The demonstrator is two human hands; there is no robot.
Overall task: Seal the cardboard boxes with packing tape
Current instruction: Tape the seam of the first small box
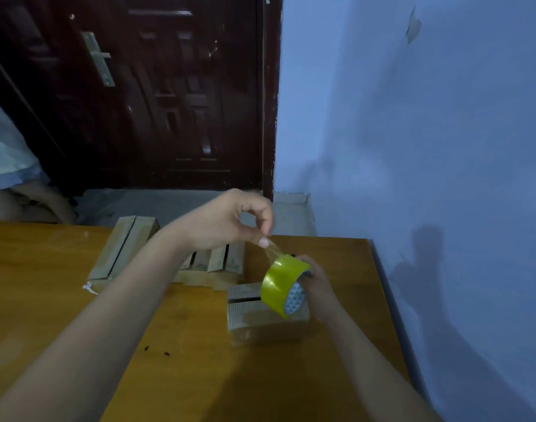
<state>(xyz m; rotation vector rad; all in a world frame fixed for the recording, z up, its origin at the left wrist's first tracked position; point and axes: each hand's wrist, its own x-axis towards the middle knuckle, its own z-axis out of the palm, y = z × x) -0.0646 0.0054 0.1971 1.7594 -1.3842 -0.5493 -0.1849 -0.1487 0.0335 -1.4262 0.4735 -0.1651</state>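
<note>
The tape end [271, 249] is pinched by the left hand [230, 222]; the roll [280, 284] is gripped by the right hand [317, 280]. Below them, the box [260, 318] seems not yet sealed.

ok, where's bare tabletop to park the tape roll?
Bare table shows left of the long flat box, and along the near edge in front of the small box (a few dark specks there). Crowded: the far middle, where the box stack sits behind the small box, tape roll and both hands.
</note>
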